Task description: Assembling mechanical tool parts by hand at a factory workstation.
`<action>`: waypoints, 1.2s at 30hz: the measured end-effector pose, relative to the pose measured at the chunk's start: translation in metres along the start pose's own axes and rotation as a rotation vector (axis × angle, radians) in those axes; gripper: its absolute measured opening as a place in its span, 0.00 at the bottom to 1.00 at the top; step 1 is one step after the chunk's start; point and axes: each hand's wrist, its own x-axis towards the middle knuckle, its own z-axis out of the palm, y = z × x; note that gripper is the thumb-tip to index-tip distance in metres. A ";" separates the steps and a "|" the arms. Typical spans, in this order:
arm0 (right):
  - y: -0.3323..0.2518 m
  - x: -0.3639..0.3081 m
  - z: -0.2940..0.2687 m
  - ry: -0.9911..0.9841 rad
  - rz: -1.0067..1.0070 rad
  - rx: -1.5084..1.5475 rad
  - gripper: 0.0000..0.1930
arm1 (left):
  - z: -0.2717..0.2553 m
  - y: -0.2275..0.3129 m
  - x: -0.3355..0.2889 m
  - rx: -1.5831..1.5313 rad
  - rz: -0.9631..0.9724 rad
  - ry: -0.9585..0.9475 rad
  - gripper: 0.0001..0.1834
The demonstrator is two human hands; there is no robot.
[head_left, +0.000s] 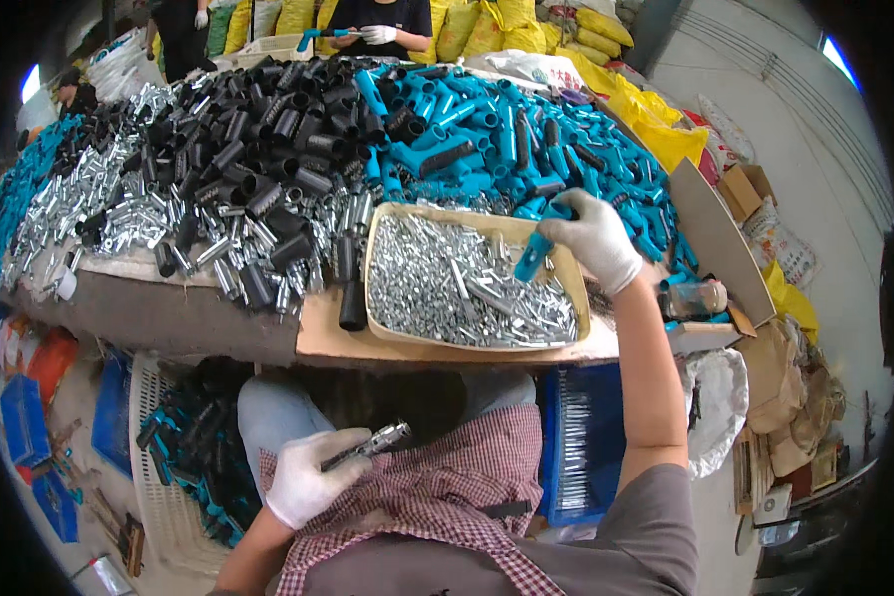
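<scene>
— What was over on the left, from where you stood?

— A white slatted plastic basket [169, 517] on the floor, with dark and blue handles tumbled in it. Just beside it, low over a checked red-and-white apron [447, 487], the left hand [308, 482] in a white knit glove was closed around a slim metal tool [372, 442], dark along the shaft and bright at the tip, which pointed up to the right.

— And on the table?

— Heaps. Shiny short steel tubes [119, 214] at the left end, then a mound of matte black plastic sleeves [268, 129], round and hollow, spilling toward the near edge. In the middle sat a shallow tan cardboard tray [387, 333] full of small silvery pins, all glinting.

— The other hand?

— The right hand [596, 238], gloved the same, was out over the tray's far right corner, gripping a smooth blue plastic handle [536, 253] by its upper end, the lower end hanging down over the pins. Behind it lay a big pile of blue handles [507, 129], some with black grips.

— Anything crowding it?

— A leaning sheet of brown cardboard [710, 233] fenced the pile on the right, with yellow sacks [656, 124] beyond. Across the table another person's gloved hand [375, 34] held a blue piece.
</scene>
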 end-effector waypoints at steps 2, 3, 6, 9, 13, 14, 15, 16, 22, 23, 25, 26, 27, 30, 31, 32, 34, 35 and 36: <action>0.000 -0.024 0.012 -0.089 0.171 0.081 0.21 | 0.003 0.004 -0.002 -0.012 0.025 -0.003 0.20; 0.015 -0.031 0.020 -0.114 0.226 0.146 0.19 | 0.005 0.007 -0.002 -0.019 0.021 -0.011 0.20; 0.032 -0.052 0.049 -0.031 0.151 0.265 0.18 | 0.009 0.014 -0.005 -0.021 0.069 -0.034 0.19; 0.014 -0.078 0.048 0.129 0.065 0.669 0.20 | 0.008 0.017 -0.010 -0.001 0.112 -0.004 0.19; -0.040 -0.126 0.021 0.088 -0.026 0.781 0.20 | 0.001 0.017 -0.017 0.018 0.081 0.052 0.19; -0.044 -0.143 0.012 -0.126 0.074 0.672 0.18 | -0.003 0.020 -0.019 0.038 0.077 0.062 0.19; -0.039 -0.155 0.012 -0.426 0.308 0.694 0.21 | -0.004 0.017 -0.018 0.053 0.095 0.058 0.20; -0.048 -0.163 0.017 -0.564 0.106 0.439 0.24 | -0.005 0.016 -0.016 0.055 0.085 0.054 0.20; -0.062 -0.176 0.041 -0.855 0.093 0.454 0.21 | -0.009 0.022 -0.012 0.151 0.223 -0.119 0.20; -0.061 -0.174 0.042 -0.935 0.103 0.459 0.21 | -0.008 0.019 -0.011 0.129 0.232 -0.170 0.21; -0.054 -0.176 0.054 -1.002 0.048 0.508 0.21 | -0.007 0.019 -0.010 0.155 0.216 -0.194 0.22; -0.057 -0.180 0.057 -1.000 0.048 0.509 0.21 | -0.005 0.021 -0.009 0.181 0.202 -0.215 0.22; -0.068 -0.184 0.060 -0.958 0.012 0.481 0.21 | -0.004 0.026 -0.008 0.207 0.171 -0.228 0.24; -0.084 -0.199 0.076 -0.902 -0.045 0.436 0.22 | 0.005 0.016 -0.008 0.225 0.240 -0.218 0.25; -0.079 -0.200 0.079 -0.918 -0.027 0.486 0.22 | 0.006 0.011 -0.008 0.218 0.259 -0.220 0.26; -0.074 -0.200 0.083 -0.932 -0.010 0.537 0.22 | 0.006 0.009 -0.009 0.218 0.269 -0.222 0.26; -0.064 -0.199 0.090 -1.012 0.027 0.561 0.22 | 0.007 0.010 -0.010 0.208 0.243 -0.326 0.25; -0.062 -0.198 0.092 -1.098 0.063 0.587 0.22 | 0.009 0.009 -0.009 0.185 0.270 -0.324 0.25; -0.063 -0.198 0.092 -1.091 0.062 0.586 0.22 | 0.012 0.007 -0.010 0.187 0.276 -0.325 0.25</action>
